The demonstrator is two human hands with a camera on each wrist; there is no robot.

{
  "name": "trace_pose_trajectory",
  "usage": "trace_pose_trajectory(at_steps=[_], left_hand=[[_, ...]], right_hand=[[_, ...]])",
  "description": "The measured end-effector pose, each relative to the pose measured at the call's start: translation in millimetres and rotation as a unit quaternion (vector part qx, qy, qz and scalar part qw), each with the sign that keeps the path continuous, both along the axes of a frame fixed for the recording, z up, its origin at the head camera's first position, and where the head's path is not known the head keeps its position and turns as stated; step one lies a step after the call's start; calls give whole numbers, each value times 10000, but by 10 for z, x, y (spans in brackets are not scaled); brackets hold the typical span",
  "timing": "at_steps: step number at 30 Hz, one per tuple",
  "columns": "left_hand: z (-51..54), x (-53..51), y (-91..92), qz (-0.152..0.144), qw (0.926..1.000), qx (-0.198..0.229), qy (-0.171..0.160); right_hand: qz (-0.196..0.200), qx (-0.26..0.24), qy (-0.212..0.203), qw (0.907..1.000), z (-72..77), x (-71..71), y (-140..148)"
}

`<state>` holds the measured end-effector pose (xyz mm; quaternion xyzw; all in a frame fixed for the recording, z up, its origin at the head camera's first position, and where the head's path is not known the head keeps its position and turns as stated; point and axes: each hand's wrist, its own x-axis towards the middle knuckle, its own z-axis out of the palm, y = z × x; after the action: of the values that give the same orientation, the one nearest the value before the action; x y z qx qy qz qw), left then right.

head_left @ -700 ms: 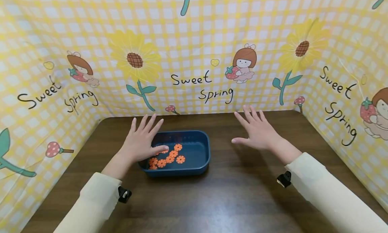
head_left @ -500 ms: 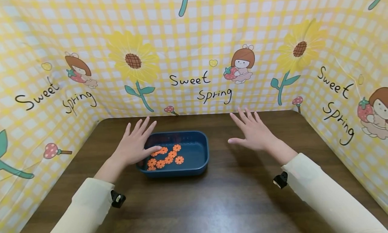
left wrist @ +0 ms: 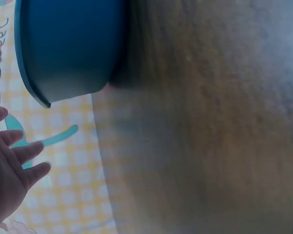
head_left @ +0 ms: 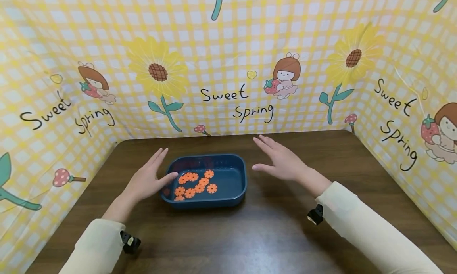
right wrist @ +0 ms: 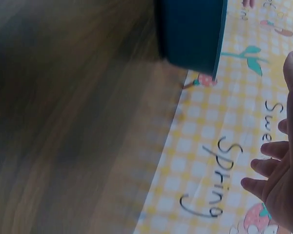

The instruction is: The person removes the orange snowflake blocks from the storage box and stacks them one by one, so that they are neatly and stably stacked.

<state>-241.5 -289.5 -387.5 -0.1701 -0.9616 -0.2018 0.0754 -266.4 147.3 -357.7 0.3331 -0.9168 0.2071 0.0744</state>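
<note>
A dark blue rectangular tub (head_left: 228,198) stands left of centre on the brown table. Flat orange flower-shaped pieces (head_left: 202,182) lie in its left half, several of them overlapping. My left hand (head_left: 144,181) is held by the tub's left end, fingers straight, its thumb tip over the rim in the head view. To the right of the tub and apart from it, my right hand (head_left: 285,161) hovers with straight fingers and thumb spread. Both hands hold nothing. The wrist views show the tub's outer wall (left wrist: 73,48) beside each hand; its contents are hidden there.
The wood-grain table (head_left: 228,242) runs up to a yellow checked cloth (head_left: 221,48), which stands as a wall at the back and both sides. Black devices are strapped at both wrists, such as the left wrist camera (head_left: 130,242).
My left hand has shifted left and down, off the tub's inside, uncovering more orange pieces. My right hand has moved left, closer to the tub. The tub stays in place.
</note>
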Motion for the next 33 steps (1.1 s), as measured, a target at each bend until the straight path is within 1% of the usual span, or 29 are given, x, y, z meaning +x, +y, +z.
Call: trace_pose_trajectory(at_steps=[2, 5, 7, 11, 15, 19, 22, 24, 26, 29, 31, 33], left_hand=[[-20, 7, -16, 70, 9995, 299, -123], [-48, 33, -30, 170, 9968, 747, -250], [-69, 49, -37, 264, 9938, 1017, -360], [-109, 61, -37, 514, 9872, 1423, -511], [-157, 43, -32, 720, 9801, 1741, -621], [-198, 24, -22, 919, 9729, 2003, -704], [-231, 14, -19, 1092, 9625, 2315, -904], [-256, 8, -21, 1187, 9530, 2571, -1078], [-281, 3, -23, 1239, 9440, 2791, -1254], [-304, -2, -19, 1280, 9341, 3018, -1413], [-307, -4, -15, 1289, 9294, 3123, -1485], [-301, -5, -7, 1291, 9223, 3288, -1570]], right_hand=[[70, -229, -17, 9997, -22, 4, -85], [228, -548, -15, 9982, -50, 0, -235], [366, -692, -3, 9969, -61, -5, -335], [633, -874, -68, 9941, -74, -18, -525], [761, -963, -305, 9920, -89, -36, -705], [856, -1061, -657, 9885, -108, -69, -877], [950, -1176, -1010, 9833, -131, -103, -1001], [967, -1236, -1338, 9785, -152, -124, -1077], [968, -1315, -1733, 9712, -174, -139, -1145], [866, -1310, -2266, 9612, -207, -158, -1228], [809, -1234, -2566, 9552, -229, -174, -1270], [784, -1083, -2800, 9506, -236, -192, -1299]])
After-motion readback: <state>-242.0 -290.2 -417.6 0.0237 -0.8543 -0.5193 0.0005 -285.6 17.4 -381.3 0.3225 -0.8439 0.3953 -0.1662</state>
